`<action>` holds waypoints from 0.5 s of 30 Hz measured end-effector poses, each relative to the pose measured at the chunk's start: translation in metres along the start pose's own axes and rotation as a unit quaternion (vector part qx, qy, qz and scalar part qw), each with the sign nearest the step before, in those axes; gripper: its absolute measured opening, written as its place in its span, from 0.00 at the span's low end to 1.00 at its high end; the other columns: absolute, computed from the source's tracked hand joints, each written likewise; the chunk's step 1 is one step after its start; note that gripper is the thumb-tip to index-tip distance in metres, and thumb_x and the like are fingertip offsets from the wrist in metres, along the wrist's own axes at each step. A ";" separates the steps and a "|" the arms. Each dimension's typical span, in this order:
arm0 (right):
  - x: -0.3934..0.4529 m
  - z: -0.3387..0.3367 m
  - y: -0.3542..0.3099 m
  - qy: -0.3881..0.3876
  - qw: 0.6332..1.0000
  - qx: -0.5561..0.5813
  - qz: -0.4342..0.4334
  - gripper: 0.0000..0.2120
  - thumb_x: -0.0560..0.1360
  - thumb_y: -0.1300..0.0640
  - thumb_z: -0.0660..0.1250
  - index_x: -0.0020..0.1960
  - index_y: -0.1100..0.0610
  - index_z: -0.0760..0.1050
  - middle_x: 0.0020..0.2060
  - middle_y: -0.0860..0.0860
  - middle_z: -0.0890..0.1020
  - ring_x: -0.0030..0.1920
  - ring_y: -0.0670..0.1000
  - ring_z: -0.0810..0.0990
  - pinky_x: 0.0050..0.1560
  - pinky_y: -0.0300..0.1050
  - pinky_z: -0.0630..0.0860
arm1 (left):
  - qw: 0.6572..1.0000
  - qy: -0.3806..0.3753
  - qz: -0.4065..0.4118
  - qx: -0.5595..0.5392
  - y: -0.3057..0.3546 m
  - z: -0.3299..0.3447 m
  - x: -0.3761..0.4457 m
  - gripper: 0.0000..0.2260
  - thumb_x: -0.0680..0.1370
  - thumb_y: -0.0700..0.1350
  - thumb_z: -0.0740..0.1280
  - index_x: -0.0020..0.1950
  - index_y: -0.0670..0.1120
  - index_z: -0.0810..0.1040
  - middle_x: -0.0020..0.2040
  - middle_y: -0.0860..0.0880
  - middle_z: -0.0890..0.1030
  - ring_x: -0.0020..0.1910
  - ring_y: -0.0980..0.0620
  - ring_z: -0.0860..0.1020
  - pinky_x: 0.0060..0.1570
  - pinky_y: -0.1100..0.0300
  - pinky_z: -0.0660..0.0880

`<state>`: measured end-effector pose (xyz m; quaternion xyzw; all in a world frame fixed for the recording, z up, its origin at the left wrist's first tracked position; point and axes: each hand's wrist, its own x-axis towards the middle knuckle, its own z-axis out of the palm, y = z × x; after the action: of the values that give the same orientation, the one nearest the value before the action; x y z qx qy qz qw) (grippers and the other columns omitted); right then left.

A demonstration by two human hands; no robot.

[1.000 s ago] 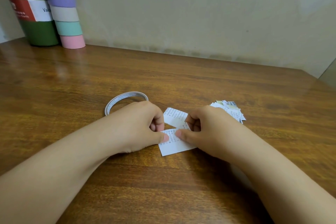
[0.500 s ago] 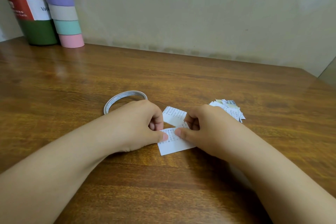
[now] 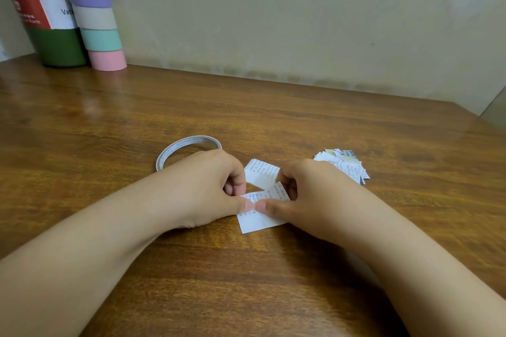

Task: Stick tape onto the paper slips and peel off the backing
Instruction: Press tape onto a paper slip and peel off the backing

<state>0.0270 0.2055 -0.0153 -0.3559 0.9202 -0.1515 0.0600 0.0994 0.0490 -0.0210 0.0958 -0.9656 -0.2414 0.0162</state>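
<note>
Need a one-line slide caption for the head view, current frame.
Both hands, left and right, pinch a printed paper slip on the wooden table, tape roll behind, slip pile at right.

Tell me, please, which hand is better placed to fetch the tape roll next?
Left, probably. The tape roll lies just beyond the left hand, while the right hand sits across the paper slip, nearer the pile of slips.

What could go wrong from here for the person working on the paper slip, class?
1. Both thumbs meet on the near paper slip, left hand and right hand pinching it; pulling apart might tear it.
2. A second slip lies just behind, touching or overlapping; exposed adhesive could catch it.
3. The slip pile sits beside the right hand; a wrist sweep may scatter it.
</note>
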 end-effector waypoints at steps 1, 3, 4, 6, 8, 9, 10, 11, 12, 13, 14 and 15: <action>0.001 0.000 0.001 0.004 1.000 0.002 -0.001 0.17 0.71 0.39 0.67 0.35 0.51 0.67 0.32 0.45 0.72 0.32 0.46 0.70 0.32 0.41 0.65 | 1.000 -0.001 -0.001 0.000 0.000 0.000 0.000 0.08 0.71 0.54 0.72 0.37 0.53 0.77 0.37 0.56 0.77 0.32 0.60 0.73 0.33 0.66 0.70; 0.003 0.001 0.004 0.015 1.000 0.015 -0.003 0.15 0.72 0.42 0.67 0.36 0.51 0.69 0.33 0.45 0.74 0.34 0.46 0.73 0.34 0.43 0.69 | 1.000 0.000 -0.002 0.001 0.000 0.000 0.000 0.08 0.71 0.54 0.72 0.37 0.53 0.77 0.37 0.56 0.77 0.32 0.60 0.73 0.33 0.66 0.70; 0.003 0.002 0.005 0.018 1.000 0.024 -0.005 0.13 0.72 0.44 0.68 0.37 0.51 0.70 0.34 0.45 0.74 0.35 0.46 0.73 0.35 0.43 0.70 | 1.000 0.000 -0.003 0.003 0.000 0.000 -0.001 0.08 0.71 0.54 0.72 0.37 0.53 0.77 0.38 0.56 0.77 0.33 0.60 0.73 0.33 0.66 0.70; 0.002 0.001 0.009 0.018 0.999 0.041 -0.007 0.11 0.73 0.46 0.68 0.37 0.50 0.71 0.34 0.44 0.75 0.35 0.44 0.73 0.35 0.41 0.70 | 1.000 0.005 -0.001 0.006 0.000 0.000 -0.001 0.08 0.71 0.54 0.72 0.37 0.53 0.77 0.38 0.56 0.77 0.34 0.61 0.73 0.34 0.68 0.69; 0.001 -0.004 0.013 0.014 0.998 0.056 -0.002 0.09 0.74 0.48 0.67 0.38 0.49 0.72 0.34 0.44 0.76 0.34 0.42 0.73 0.33 0.36 0.68 | 1.000 0.021 0.006 0.002 -0.001 0.000 -0.001 0.07 0.72 0.53 0.71 0.37 0.52 0.77 0.38 0.57 0.77 0.33 0.63 0.72 0.32 0.70 0.67; 0.000 -0.008 0.015 0.015 0.998 0.064 0.003 0.09 0.75 0.48 0.66 0.38 0.49 0.73 0.34 0.44 0.76 0.33 0.41 0.73 0.31 0.33 0.67 | 0.999 0.032 0.010 -0.003 -0.002 0.000 -0.001 0.07 0.73 0.52 0.70 0.38 0.52 0.77 0.38 0.57 0.77 0.32 0.64 0.72 0.30 0.72 0.66; 0.000 -0.012 0.018 0.022 0.997 0.073 0.010 0.09 0.75 0.48 0.66 0.38 0.49 0.73 0.33 0.44 0.76 0.31 0.41 0.72 0.29 0.32 0.67 | 0.999 0.047 0.017 -0.011 -0.002 0.000 -0.001 0.06 0.73 0.52 0.69 0.39 0.53 0.77 0.37 0.57 0.76 0.31 0.65 0.71 0.30 0.72 0.66; 0.000 -0.017 0.021 0.033 0.996 0.085 0.020 0.09 0.76 0.48 0.66 0.38 0.50 0.74 0.33 0.45 0.77 0.30 0.41 0.72 0.28 0.32 0.66 | 0.997 0.064 0.025 -0.023 -0.002 -0.001 -0.001 0.04 0.74 0.51 0.69 0.40 0.53 0.76 0.37 0.56 0.76 0.32 0.66 0.71 0.31 0.72 0.67; 0.002 -0.021 0.024 0.049 0.993 0.099 0.033 0.09 0.76 0.48 0.66 0.40 0.51 0.75 0.33 0.46 0.78 0.29 0.41 0.73 0.28 0.33 0.66 | 0.995 0.084 0.037 -0.039 -0.002 -0.002 0.000 0.03 0.75 0.50 0.68 0.42 0.54 0.75 0.37 0.56 0.76 0.32 0.66 0.71 0.32 0.72 0.67; 0.003 -0.025 0.028 0.066 0.989 0.119 0.049 0.09 0.76 0.49 0.66 0.40 0.53 0.75 0.32 0.47 0.79 0.28 0.41 0.74 0.28 0.35 0.67 | 0.992 0.106 0.050 -0.055 -0.002 -0.004 0.000 0.03 0.76 0.48 0.67 0.43 0.55 0.74 0.37 0.56 0.76 0.33 0.65 0.71 0.33 0.71 0.67; 0.004 -0.028 0.033 0.084 0.984 0.144 0.066 0.09 0.76 0.50 0.66 0.40 0.53 0.75 0.31 0.47 0.80 0.25 0.40 0.74 0.27 0.35 0.67 | 0.988 0.128 0.062 -0.066 -0.002 -0.006 -0.001 0.04 0.77 0.46 0.65 0.44 0.55 0.74 0.38 0.56 0.77 0.34 0.64 0.72 0.35 0.70 0.68; 0.006 -0.031 0.037 0.104 0.976 0.172 0.084 0.09 0.76 0.51 0.67 0.40 0.54 0.75 0.29 0.47 0.80 0.24 0.41 0.73 0.26 0.35 0.67 | 0.984 0.145 0.070 -0.073 -0.002 -0.007 -0.001 0.06 0.78 0.43 0.62 0.45 0.55 0.74 0.39 0.56 0.77 0.37 0.64 0.73 0.37 0.70 0.68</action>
<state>-0.0076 0.2348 0.0025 -0.2443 0.9079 -0.3387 0.0364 0.1016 0.0438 -0.0158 0.0601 -0.9372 -0.2930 0.1796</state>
